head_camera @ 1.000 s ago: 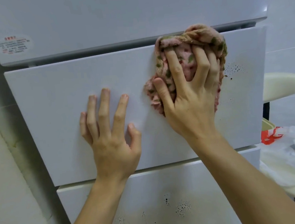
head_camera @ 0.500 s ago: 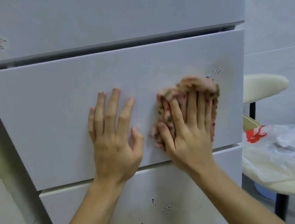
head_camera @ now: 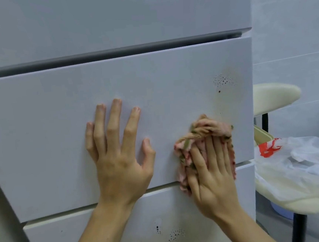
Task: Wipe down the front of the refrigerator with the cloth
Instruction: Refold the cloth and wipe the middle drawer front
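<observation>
Right hand [head_camera: 211, 176], my fingers straight and together, presses the cloth [head_camera: 209, 129] against the refrigerator [head_camera: 57, 110] at the lower right edge of its middle panel. The cloth is bunched, its long axis roughly vertical, with a twisted hem on top. My left hand [head_camera: 120, 163] lies spread flat on the same panel. Dark specks [head_camera: 222, 80] show above the cloth. A plastic bag [head_camera: 303, 162] sits on the chair [head_camera: 276, 95]; I cannot tell its contents.

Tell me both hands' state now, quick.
Left hand: open, flat on the fridge.
Right hand: open, straight fingers pressing the cloth against it.
</observation>
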Available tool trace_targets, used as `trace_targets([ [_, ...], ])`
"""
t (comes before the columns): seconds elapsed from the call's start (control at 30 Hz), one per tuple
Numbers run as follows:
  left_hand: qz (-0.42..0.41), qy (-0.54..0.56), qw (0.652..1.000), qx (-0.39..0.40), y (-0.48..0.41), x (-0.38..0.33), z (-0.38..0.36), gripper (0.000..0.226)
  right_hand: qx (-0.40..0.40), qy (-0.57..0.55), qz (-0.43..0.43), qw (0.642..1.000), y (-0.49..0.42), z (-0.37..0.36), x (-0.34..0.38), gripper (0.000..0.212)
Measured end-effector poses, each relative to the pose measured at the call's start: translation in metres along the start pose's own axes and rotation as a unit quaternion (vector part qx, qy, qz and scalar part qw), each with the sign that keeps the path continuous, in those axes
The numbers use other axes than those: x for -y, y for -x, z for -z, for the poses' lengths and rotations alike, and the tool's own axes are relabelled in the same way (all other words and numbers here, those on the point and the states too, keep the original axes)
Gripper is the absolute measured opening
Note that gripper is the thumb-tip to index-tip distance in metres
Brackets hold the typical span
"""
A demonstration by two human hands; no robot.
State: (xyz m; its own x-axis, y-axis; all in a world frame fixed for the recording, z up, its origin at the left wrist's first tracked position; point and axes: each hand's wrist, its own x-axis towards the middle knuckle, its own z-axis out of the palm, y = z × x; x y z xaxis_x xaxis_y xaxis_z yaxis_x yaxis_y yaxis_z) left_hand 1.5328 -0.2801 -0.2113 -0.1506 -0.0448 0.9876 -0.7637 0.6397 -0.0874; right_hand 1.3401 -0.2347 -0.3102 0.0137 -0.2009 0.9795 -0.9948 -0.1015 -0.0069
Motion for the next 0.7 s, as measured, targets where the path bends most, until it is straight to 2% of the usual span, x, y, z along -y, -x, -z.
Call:
trace_targets([
  [0.07, -0.003, 0.009, 1.0, 0.006, -0.003, -0.005, 0.001, 0.058, -0.004, 0.012, -0.004, 1.0, -0.002, 0.002, -0.009, 0.076],
  [0.2, -0.021, 0.025, 0.999, 0.016, -0.013, -0.022, 0.001, 0.06, -0.059, 0.016, -0.038, 0.997, -0.052, 0.012, -0.02, 0.061],
  [0.33, -0.033, 0.005, 0.999, 0.027, -0.015, -0.026, -0.008, 0.065, -0.116, 0.034, -0.078, 0.99, -0.125, 0.026, -0.036, 0.059],
  [0.43, -0.027, 0.003, 0.999, 0.023, -0.014, -0.027, -0.012, 0.065, -0.132, 0.031, -0.112, 0.984, -0.148, 0.028, -0.037, 0.059],
  [0.6, -0.016, 0.008, 1.0, 0.007, -0.015, -0.031, -0.014, 0.064, -0.107, 0.021, -0.11, 0.988, -0.096, 0.026, -0.035, 0.059],
  [0.7, -0.013, 0.007, 1.0, 0.01, -0.015, -0.033, -0.013, 0.065, -0.05, 0.018, -0.116, 0.992, -0.032, 0.02, -0.035, 0.062],
])
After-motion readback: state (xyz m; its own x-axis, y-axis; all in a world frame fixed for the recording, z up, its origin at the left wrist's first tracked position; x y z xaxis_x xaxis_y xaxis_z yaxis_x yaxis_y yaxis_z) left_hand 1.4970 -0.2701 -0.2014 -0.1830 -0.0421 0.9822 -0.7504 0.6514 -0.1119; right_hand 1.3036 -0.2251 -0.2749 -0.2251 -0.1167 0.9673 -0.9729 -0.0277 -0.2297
